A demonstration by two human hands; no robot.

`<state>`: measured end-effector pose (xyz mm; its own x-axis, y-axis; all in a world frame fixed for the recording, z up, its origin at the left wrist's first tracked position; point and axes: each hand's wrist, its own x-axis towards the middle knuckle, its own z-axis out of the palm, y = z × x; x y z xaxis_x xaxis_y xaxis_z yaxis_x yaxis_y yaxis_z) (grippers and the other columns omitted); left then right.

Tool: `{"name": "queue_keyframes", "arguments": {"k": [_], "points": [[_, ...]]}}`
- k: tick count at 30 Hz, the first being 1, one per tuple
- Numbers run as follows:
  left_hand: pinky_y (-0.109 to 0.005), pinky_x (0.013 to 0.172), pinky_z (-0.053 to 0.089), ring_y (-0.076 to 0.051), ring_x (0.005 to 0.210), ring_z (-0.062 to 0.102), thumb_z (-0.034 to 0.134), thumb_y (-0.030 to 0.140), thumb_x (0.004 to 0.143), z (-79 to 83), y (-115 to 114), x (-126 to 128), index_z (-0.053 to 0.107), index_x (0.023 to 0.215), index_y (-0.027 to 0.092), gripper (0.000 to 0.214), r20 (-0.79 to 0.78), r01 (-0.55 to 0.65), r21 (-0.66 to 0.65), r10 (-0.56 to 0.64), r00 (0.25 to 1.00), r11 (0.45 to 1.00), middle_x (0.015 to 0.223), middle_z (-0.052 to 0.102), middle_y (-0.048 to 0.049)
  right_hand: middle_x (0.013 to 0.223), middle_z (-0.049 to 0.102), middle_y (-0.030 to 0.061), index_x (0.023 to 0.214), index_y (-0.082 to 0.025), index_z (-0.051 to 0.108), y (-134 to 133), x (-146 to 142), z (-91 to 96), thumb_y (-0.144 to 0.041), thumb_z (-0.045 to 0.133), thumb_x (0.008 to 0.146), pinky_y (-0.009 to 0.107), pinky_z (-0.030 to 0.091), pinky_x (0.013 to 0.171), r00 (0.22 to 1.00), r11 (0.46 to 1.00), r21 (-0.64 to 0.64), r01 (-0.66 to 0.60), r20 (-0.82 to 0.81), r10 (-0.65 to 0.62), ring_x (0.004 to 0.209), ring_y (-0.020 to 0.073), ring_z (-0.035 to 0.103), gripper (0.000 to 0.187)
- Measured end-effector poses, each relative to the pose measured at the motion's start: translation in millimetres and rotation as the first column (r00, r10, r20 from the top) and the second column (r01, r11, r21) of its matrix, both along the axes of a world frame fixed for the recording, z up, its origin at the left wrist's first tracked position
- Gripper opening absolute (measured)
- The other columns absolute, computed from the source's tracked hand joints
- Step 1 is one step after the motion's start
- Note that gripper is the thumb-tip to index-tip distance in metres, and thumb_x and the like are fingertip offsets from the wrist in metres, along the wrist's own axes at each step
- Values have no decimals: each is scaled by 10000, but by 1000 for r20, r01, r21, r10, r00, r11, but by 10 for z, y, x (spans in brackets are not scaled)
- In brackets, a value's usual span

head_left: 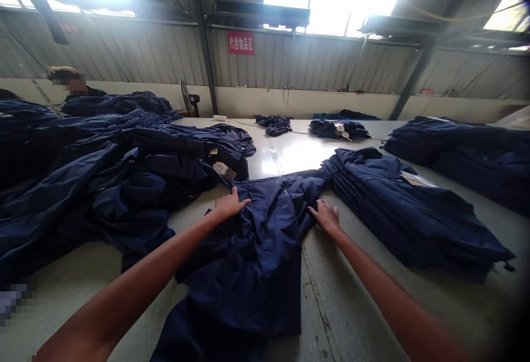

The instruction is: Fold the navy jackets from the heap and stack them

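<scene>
A pair of dark navy trousers lies spread and wrinkled on the table in front of me, waistband at the far end. At its upper left side my left hand is closed on the cloth, thumb on top. My right hand pinches the opposite side edge, a little below the waistband. The fingertips under the fabric are hidden on both sides. Just right of my right hand rises a neat stack of folded navy garments, with a paper tag on top.
A loose heap of navy garments covers the left side, a printed tag showing. More folded stacks stand far right. Small navy bundles lie at the table's far side. A fan and a person are behind the heap.
</scene>
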<state>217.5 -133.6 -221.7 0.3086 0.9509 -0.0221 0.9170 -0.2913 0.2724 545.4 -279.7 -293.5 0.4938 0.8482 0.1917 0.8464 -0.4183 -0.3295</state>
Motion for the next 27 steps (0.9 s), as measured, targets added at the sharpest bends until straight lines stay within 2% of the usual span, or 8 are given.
{"name": "queue_keyframes", "arguments": {"k": [4,7,9,11,15,18,22,27], "points": [[-347,1161,453,-280,1384,582,635,140,808,37,324,1,426,1585,164,805,102,167,53,-171,980,985,1550,579,-109,1153,764,111,1221,-239,657,49,147,94,-278,556,982,356,506,941,996,995,45,-91,10,90,1079,267,720,262],[-290,1233,369,-216,1462,500,508,78,801,307,694,-243,463,1592,217,803,182,244,261,-296,938,934,1601,529,0,1274,735,151,1284,-209,613,16,427,261,-197,496,954,394,499,1008,998,973,220,-68,19,65,1164,298,704,350],[-308,1264,316,-210,1490,461,484,90,820,552,1003,-413,504,1568,214,759,183,274,382,-363,914,883,1586,546,6,1441,651,159,1295,-198,607,97,597,425,-192,517,913,423,459,1105,993,918,383,-99,-21,115,1295,311,639,392],[-341,1272,295,-218,1521,414,502,113,844,765,1269,-497,532,1544,218,709,120,277,372,-342,932,886,1631,487,-9,1510,600,153,1306,-184,609,303,673,584,-232,551,892,427,424,1165,971,877,463,-128,-123,207,1371,303,581,420],[-478,1190,409,-365,1464,477,662,259,854,896,1358,-410,516,1530,116,706,-3,170,278,-176,984,945,1661,380,-205,1450,637,165,1373,-158,595,759,584,663,-413,554,940,421,454,1151,922,906,414,-83,-313,228,1369,285,580,504],[-484,1195,397,-349,1439,503,623,340,939,706,956,-367,522,1527,176,619,-16,233,310,-240,971,922,1625,428,-187,1493,595,181,1316,-165,657,692,499,460,-437,514,966,475,352,1228,921,925,380,-22,-353,167,1459,311,484,466],[-481,1244,318,-283,1451,483,469,493,1063,104,120,-526,573,1496,296,487,-58,546,346,-563,824,763,1577,522,-85,1359,696,118,982,-246,759,176,357,80,-387,708,833,573,249,1259,901,948,319,-16,-407,153,1441,362,486,211],[-657,1272,105,-348,1570,311,429,574,1074,-653,-578,-738,498,1571,357,547,-107,596,198,-588,802,778,1658,447,-63,1188,759,78,979,-254,739,-56,-70,-109,-380,770,737,550,439,1141,817,926,371,-72,-511,268,1273,326,628,275]]}}
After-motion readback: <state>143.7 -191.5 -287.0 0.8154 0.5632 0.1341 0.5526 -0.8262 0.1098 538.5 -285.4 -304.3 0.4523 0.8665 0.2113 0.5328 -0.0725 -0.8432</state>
